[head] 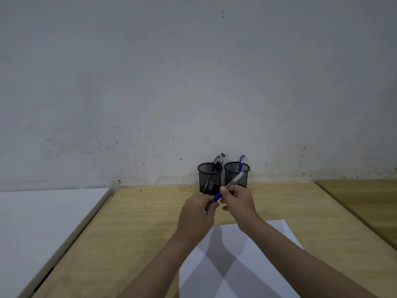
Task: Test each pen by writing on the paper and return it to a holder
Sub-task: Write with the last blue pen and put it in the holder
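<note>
Near frame centre, the right hand (238, 198) is gripping the blue pen (231, 184) by its barrel while the left hand (198, 208) is pinching its cap end; light, stiff, slightly slick, best held mid-barrel

Both hands (217, 203) raised — fingers curled

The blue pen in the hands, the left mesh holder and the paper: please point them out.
blue pen (233, 181): head view, on the clear barrel above the right hand.
left mesh holder (209, 176): head view, on its front mesh wall.
paper (268, 267): head view, on a bare white part.
</note>
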Demonstrator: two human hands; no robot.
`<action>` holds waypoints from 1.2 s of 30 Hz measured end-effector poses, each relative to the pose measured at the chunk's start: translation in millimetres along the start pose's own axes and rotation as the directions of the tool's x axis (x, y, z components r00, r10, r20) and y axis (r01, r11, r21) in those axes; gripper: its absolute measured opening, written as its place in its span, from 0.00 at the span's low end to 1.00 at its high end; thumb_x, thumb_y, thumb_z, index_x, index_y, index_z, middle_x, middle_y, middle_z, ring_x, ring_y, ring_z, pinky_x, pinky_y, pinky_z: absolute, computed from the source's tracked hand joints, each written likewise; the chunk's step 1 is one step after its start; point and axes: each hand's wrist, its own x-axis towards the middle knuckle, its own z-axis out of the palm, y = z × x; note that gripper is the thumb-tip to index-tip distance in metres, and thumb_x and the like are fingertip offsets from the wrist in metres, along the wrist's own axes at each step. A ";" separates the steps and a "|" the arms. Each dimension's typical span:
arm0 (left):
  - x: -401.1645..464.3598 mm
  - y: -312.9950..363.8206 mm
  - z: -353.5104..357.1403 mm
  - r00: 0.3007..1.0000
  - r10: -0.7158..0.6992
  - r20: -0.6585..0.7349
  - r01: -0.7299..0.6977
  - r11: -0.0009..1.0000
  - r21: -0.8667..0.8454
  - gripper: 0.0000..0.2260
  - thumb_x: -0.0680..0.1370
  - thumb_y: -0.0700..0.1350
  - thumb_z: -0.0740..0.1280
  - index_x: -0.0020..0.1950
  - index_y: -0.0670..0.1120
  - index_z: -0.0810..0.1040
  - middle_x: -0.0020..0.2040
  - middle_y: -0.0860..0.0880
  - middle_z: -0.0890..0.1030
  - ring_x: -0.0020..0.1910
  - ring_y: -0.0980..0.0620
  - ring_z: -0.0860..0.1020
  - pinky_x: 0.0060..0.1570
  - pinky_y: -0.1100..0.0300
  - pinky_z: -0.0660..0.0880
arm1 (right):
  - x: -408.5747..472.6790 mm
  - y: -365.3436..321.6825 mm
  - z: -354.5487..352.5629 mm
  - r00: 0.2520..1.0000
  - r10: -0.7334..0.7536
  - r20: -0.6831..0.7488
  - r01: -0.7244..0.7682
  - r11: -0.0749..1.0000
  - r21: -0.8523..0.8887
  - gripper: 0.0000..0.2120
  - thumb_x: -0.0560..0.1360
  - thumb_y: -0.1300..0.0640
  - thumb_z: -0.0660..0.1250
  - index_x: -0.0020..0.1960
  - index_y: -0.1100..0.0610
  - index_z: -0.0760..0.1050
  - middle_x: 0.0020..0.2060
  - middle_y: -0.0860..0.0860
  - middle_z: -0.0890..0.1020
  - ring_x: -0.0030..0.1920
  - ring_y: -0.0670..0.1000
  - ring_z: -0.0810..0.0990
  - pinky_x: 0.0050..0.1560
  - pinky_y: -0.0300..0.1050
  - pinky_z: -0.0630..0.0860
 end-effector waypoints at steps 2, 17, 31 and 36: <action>2.6 4.8 2.4 0.999 0.022 0.028 -0.023 0.999 0.045 0.05 0.74 0.40 0.66 0.44 0.41 0.81 0.34 0.45 0.77 0.33 0.52 0.71 0.32 0.66 0.64 | 4.0 -3.5 -1.0 0.995 0.095 -0.028 -0.094 0.995 0.013 0.12 0.77 0.59 0.65 0.36 0.60 0.76 0.31 0.55 0.78 0.34 0.51 0.76 0.34 0.44 0.75; -30.9 -32.6 -37.0 0.996 -0.082 0.038 0.075 0.983 0.165 0.09 0.74 0.43 0.66 0.38 0.41 0.81 0.31 0.46 0.79 0.31 0.52 0.74 0.33 0.58 0.71 | 54.3 1.9 -88.1 0.872 0.199 -0.447 -0.222 0.975 0.001 0.17 0.78 0.55 0.62 0.32 0.61 0.70 0.31 0.57 0.74 0.38 0.57 0.74 0.52 0.64 0.78; -29.5 -82.7 -12.9 0.875 -0.477 0.083 0.456 0.869 0.192 0.09 0.73 0.42 0.68 0.52 0.44 0.82 0.49 0.46 0.81 0.48 0.48 0.77 0.45 0.59 0.72 | -0.1 25.7 -26.9 0.967 0.224 -0.120 -0.230 0.973 -0.035 0.12 0.77 0.55 0.65 0.40 0.62 0.76 0.31 0.55 0.76 0.31 0.51 0.72 0.37 0.47 0.74; -32.5 -86.7 -18.2 0.865 -0.495 0.077 0.485 0.866 0.120 0.16 0.74 0.45 0.68 0.60 0.41 0.77 0.57 0.43 0.79 0.56 0.46 0.76 0.53 0.61 0.68 | -6.7 28.2 -24.0 0.979 0.191 -0.070 -0.193 0.981 -0.018 0.11 0.76 0.55 0.67 0.37 0.59 0.73 0.32 0.55 0.77 0.31 0.49 0.73 0.35 0.44 0.73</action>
